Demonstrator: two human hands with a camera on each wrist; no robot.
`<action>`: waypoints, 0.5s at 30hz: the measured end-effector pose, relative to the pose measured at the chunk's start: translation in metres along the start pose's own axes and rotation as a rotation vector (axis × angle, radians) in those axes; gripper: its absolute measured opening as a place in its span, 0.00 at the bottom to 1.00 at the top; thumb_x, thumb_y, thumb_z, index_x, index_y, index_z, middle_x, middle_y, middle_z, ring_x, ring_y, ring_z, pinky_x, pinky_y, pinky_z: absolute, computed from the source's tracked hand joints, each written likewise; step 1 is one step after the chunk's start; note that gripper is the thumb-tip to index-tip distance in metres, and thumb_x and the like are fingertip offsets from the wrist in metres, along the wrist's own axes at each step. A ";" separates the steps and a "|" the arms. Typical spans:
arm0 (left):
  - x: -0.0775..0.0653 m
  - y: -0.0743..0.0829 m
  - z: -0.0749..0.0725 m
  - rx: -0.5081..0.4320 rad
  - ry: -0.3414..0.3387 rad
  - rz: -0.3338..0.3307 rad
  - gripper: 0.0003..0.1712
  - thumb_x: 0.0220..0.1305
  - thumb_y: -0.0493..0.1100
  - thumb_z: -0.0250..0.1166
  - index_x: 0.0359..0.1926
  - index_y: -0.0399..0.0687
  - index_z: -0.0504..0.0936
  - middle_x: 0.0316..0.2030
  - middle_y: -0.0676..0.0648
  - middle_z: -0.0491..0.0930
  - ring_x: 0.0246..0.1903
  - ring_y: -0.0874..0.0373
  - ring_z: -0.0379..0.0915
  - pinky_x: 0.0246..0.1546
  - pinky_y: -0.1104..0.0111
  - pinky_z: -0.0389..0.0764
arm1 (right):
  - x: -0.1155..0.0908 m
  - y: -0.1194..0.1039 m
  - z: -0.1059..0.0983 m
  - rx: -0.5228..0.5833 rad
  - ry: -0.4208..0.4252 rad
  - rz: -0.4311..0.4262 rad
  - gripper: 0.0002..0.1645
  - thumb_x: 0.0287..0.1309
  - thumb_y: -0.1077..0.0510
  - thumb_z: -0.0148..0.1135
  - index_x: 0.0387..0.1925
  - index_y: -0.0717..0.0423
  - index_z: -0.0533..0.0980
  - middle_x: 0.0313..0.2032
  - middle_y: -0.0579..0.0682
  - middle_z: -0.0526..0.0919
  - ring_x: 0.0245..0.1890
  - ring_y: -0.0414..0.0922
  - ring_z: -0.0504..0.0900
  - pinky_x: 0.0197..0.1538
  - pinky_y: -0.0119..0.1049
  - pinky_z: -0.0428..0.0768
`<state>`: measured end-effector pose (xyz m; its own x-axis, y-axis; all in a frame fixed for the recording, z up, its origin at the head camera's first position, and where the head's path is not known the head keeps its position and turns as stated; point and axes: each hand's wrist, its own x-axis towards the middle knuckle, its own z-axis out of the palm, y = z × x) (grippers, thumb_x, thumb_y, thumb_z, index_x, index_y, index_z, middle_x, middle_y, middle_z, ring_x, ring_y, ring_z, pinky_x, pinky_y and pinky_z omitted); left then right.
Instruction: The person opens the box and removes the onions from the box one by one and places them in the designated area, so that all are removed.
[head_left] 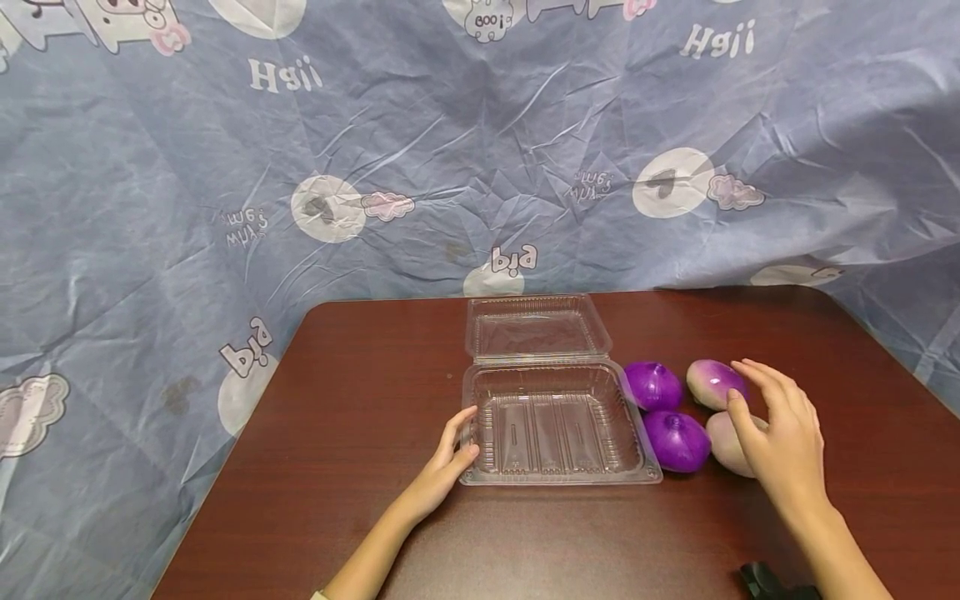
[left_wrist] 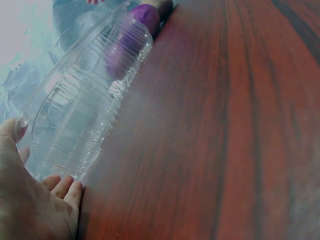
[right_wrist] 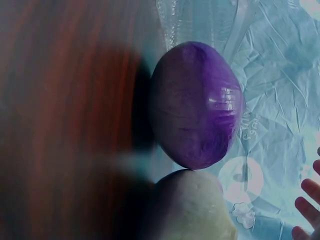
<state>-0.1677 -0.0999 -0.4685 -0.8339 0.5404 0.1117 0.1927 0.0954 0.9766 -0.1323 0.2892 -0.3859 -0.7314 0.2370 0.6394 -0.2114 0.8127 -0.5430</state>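
Observation:
A clear plastic clamshell container (head_left: 558,478) lies on the table with its lid (head_left: 536,335) folded back. My left hand (head_left: 441,471) holds its left side; in the left wrist view the thumb lies on the rim and the other fingers are low by the side wall. My right hand (head_left: 787,429) hovers with spread fingers over two pale, purple-tinged turnips, the back one (head_left: 712,385) and the front one (head_left: 726,442), which it partly hides. In the right wrist view, its fingertips (right_wrist: 311,189) are apart from the vegetables. Two purple onions, back (head_left: 654,386) and front (head_left: 677,442), lie against the container's right side.
Everything rests on a dark red-brown wooden table (head_left: 360,367) with rounded back corners. A wrinkled blue printed cloth (head_left: 420,150) hangs behind and at the left. At the lower right, a black object (head_left: 772,583) shows beside my right forearm.

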 end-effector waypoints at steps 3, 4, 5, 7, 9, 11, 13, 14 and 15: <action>0.000 0.000 0.000 0.000 -0.002 -0.002 0.32 0.69 0.46 0.41 0.68 0.56 0.38 0.69 0.40 0.31 0.69 0.40 0.22 0.62 0.37 0.40 | 0.008 0.001 0.003 -0.049 -0.068 -0.053 0.24 0.57 0.56 0.55 0.57 0.50 0.71 0.57 0.55 0.71 0.60 0.53 0.66 0.65 0.53 0.55; 0.000 0.000 0.000 0.000 -0.003 -0.003 0.32 0.69 0.47 0.41 0.68 0.56 0.38 0.69 0.40 0.31 0.69 0.40 0.22 0.62 0.36 0.40 | 0.011 0.002 0.004 -0.069 -0.092 -0.072 0.25 0.57 0.55 0.55 0.58 0.49 0.70 0.58 0.56 0.70 0.58 0.58 0.65 0.64 0.55 0.54; 0.000 0.000 0.000 0.002 -0.005 -0.005 0.32 0.69 0.47 0.41 0.68 0.56 0.38 0.69 0.40 0.31 0.69 0.40 0.22 0.62 0.36 0.40 | 0.013 0.003 0.005 -0.090 -0.118 -0.084 0.26 0.57 0.53 0.55 0.59 0.48 0.68 0.59 0.56 0.69 0.58 0.60 0.65 0.64 0.56 0.53; 0.000 -0.001 0.000 0.005 -0.004 -0.005 0.32 0.69 0.47 0.41 0.68 0.55 0.38 0.69 0.39 0.31 0.68 0.39 0.21 0.61 0.35 0.40 | 0.017 0.005 0.007 -0.138 -0.179 -0.102 0.29 0.58 0.49 0.54 0.61 0.46 0.65 0.61 0.56 0.67 0.59 0.61 0.63 0.65 0.58 0.51; 0.000 -0.001 0.000 0.004 -0.003 -0.008 0.32 0.69 0.47 0.41 0.68 0.55 0.38 0.69 0.39 0.31 0.69 0.40 0.22 0.61 0.36 0.40 | 0.020 0.006 0.008 -0.187 -0.252 -0.108 0.32 0.58 0.45 0.53 0.64 0.45 0.62 0.63 0.57 0.63 0.62 0.61 0.60 0.66 0.59 0.47; 0.000 -0.001 0.000 0.003 -0.002 -0.006 0.32 0.69 0.47 0.41 0.68 0.55 0.38 0.69 0.39 0.32 0.69 0.40 0.22 0.61 0.36 0.40 | 0.024 0.007 0.009 -0.237 -0.334 -0.099 0.36 0.59 0.41 0.51 0.66 0.44 0.57 0.66 0.57 0.59 0.64 0.60 0.56 0.66 0.60 0.43; 0.000 0.000 0.000 0.002 -0.002 -0.005 0.32 0.69 0.47 0.41 0.68 0.55 0.38 0.69 0.40 0.32 0.69 0.40 0.22 0.62 0.36 0.40 | 0.027 0.007 0.010 -0.279 -0.416 -0.085 0.39 0.58 0.37 0.49 0.68 0.43 0.53 0.67 0.57 0.55 0.66 0.62 0.52 0.64 0.63 0.39; 0.000 0.000 0.000 0.001 -0.003 -0.006 0.32 0.69 0.47 0.41 0.68 0.55 0.38 0.69 0.40 0.32 0.69 0.40 0.22 0.62 0.36 0.40 | 0.028 0.007 0.010 -0.302 -0.455 -0.080 0.41 0.58 0.36 0.48 0.69 0.43 0.51 0.68 0.58 0.54 0.66 0.63 0.51 0.63 0.65 0.38; 0.000 0.000 0.000 0.000 -0.003 -0.003 0.32 0.69 0.47 0.41 0.68 0.55 0.38 0.69 0.40 0.32 0.69 0.40 0.22 0.62 0.36 0.40 | 0.029 0.007 0.011 -0.325 -0.489 -0.076 0.42 0.57 0.34 0.47 0.69 0.43 0.50 0.68 0.58 0.53 0.65 0.64 0.50 0.62 0.67 0.36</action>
<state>-0.1678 -0.1004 -0.4682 -0.8330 0.5425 0.1081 0.1901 0.0973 0.9769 -0.1627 0.2960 -0.3773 -0.9522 -0.0384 0.3030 -0.1219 0.9574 -0.2617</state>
